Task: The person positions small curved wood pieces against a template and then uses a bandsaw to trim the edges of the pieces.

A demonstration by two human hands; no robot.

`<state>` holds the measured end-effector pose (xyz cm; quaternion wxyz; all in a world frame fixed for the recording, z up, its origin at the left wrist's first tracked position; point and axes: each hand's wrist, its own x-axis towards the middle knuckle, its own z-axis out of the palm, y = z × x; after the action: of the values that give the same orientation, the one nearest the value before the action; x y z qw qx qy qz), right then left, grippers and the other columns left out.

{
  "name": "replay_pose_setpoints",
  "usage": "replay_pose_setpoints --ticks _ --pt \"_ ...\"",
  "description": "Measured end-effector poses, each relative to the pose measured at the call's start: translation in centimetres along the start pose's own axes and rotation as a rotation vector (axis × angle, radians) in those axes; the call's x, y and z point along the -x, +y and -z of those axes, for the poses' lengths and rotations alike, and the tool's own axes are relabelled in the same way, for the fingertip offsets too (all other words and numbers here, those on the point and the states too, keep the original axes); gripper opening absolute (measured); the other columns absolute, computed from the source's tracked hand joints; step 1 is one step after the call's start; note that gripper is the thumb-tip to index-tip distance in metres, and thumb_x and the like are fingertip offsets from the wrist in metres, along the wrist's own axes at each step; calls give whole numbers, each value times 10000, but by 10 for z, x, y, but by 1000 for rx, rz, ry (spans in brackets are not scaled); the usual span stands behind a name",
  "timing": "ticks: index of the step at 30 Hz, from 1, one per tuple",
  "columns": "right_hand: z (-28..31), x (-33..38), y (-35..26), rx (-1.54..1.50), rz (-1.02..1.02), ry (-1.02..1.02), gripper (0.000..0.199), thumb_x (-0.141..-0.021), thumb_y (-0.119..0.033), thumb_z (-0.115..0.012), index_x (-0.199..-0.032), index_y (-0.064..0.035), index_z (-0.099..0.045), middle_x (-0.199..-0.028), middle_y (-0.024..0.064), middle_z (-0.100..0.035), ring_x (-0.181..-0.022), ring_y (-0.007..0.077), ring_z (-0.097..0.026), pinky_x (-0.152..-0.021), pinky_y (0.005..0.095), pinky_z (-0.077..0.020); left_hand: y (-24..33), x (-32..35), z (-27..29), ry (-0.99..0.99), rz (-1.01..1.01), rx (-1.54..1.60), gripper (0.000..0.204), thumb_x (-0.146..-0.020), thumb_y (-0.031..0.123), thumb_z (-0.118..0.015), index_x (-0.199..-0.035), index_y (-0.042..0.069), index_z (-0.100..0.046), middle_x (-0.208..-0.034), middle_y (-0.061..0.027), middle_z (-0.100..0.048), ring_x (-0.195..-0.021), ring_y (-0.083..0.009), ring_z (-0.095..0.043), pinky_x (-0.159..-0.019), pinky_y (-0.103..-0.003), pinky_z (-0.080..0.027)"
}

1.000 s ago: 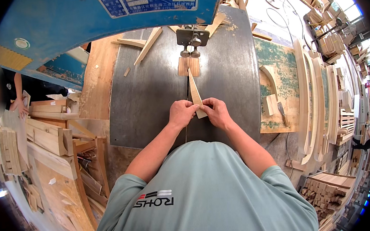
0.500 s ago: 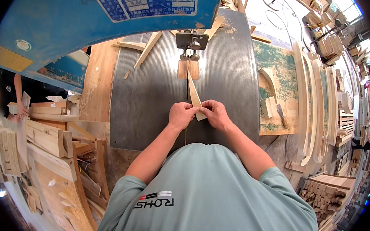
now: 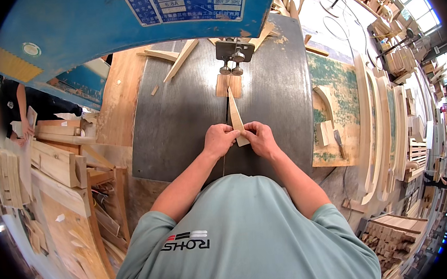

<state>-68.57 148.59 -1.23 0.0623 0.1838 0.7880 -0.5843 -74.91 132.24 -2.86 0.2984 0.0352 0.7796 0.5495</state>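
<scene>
A narrow, tapered piece of wood (image 3: pixel 236 116) lies on the dark ribbed table (image 3: pixel 179 111) of a blue bandsaw (image 3: pixel 89 32). Its thin tip points away from me, toward the wooden insert (image 3: pixel 223 86) below the blade guides (image 3: pixel 235 54). My left hand (image 3: pixel 221 139) pinches the wide near end from the left. On the right side of that same end, my right hand (image 3: pixel 259 137) is closed on it with thumb and fingers. Both hands nearly meet over the wood. The blade itself is too fine to make out.
Wood offcuts (image 3: pixel 181 60) lie on the far left of the table. On the right, a green-stained board (image 3: pixel 334 115) carries a curved piece (image 3: pixel 324 101), a block (image 3: pixel 325 133) and a scraper-like tool (image 3: pixel 339 143). Stacked timber (image 3: pixel 54 158) and another person (image 3: pixel 14 111) are at left.
The view has shifted very slightly. Both hands and the tapered piece stay in practically the same place on the table. The person at left has moved their arms a little.
</scene>
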Motion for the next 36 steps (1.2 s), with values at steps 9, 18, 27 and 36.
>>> replay_pose_setpoints --ticks 9,18,27,36 --pt "0 -4 4 -12 4 -19 209 -945 -123 -691 -1053 56 -685 -881 74 -712 -778 110 -620 -716 281 -522 -5 -6 -1 0 -19 -18 225 -836 183 -750 -891 -36 -750 -731 -64 -715 -619 -108 -656 -584 -257 -537" --pt "0 -4 -2 -4 5 -9 196 -932 -117 -695 -1019 59 -693 -860 98 -716 -763 134 -636 -718 302 -532 -7 -7 0 4 -16 -6 248 -824 215 -749 -883 -26 -759 -726 -85 -725 -629 -136 -680 -611 -281 -545" --pt "0 -6 0 21 13 -20 206 -936 -125 -692 -1031 57 -690 -869 92 -715 -772 128 -631 -721 299 -529 4 -6 5 -39 39 17 205 -862 134 -761 -940 -53 -735 -794 -59 -719 -658 -88 -654 -593 -230 -553" --pt "-1 -8 -1 3 5 -16 204 -925 -119 -698 -1019 62 -689 -866 112 -721 -776 148 -651 -726 311 -538 7 -6 7 -40 59 49 205 -855 136 -761 -934 -51 -735 -781 -61 -714 -657 -89 -653 -589 -230 -552"
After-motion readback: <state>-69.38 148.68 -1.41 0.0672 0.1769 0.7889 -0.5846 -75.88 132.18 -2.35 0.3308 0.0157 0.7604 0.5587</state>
